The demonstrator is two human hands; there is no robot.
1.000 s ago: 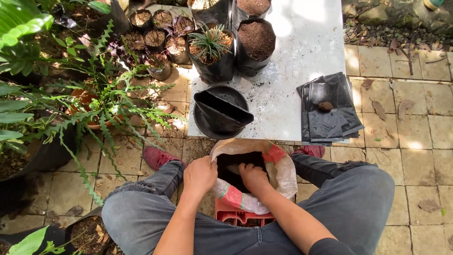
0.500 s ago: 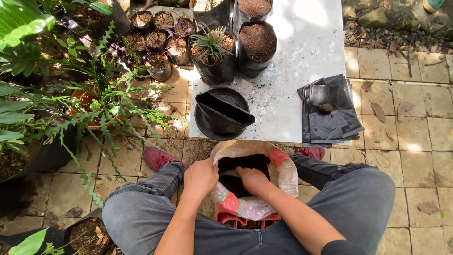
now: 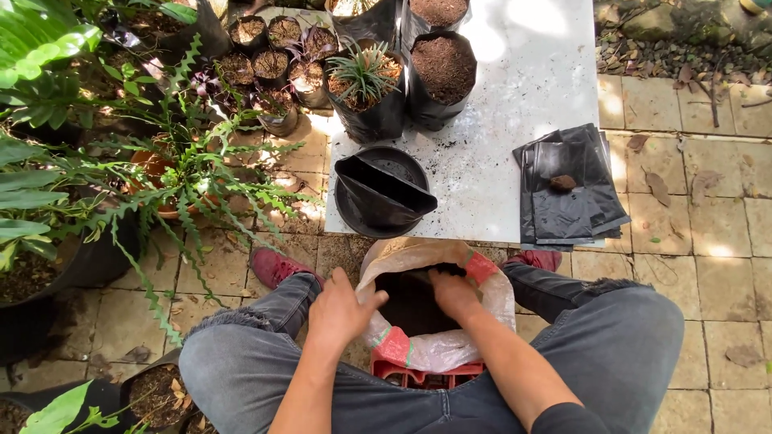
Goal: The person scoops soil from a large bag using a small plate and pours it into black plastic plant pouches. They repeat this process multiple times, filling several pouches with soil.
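A white woven sack (image 3: 490,309) of dark soil (image 3: 410,305) stands open between my knees on a red crate (image 3: 426,374). My left hand (image 3: 342,309) rests on the sack's left rim with fingers spread, holding the edge. My right hand (image 3: 452,291) reaches down into the sack's mouth, fingers curled in the soil. Just beyond the sack, on a white slab (image 3: 515,96), sits an empty black grow bag (image 3: 382,193) with its mouth folded open.
A stack of flat black bags (image 3: 567,189) lies at the slab's right edge. Two filled black bags, one with a spiky plant (image 3: 363,76) and one with only soil (image 3: 442,68), stand at the back. Small pots (image 3: 273,60) and ferns (image 3: 193,169) crowd the left. Paved tiles (image 3: 708,241) lie to the right.
My left hand has shifted slightly on the sack's rim, its fingers now spread. My right hand stays in the sack, a little deeper in the soil.
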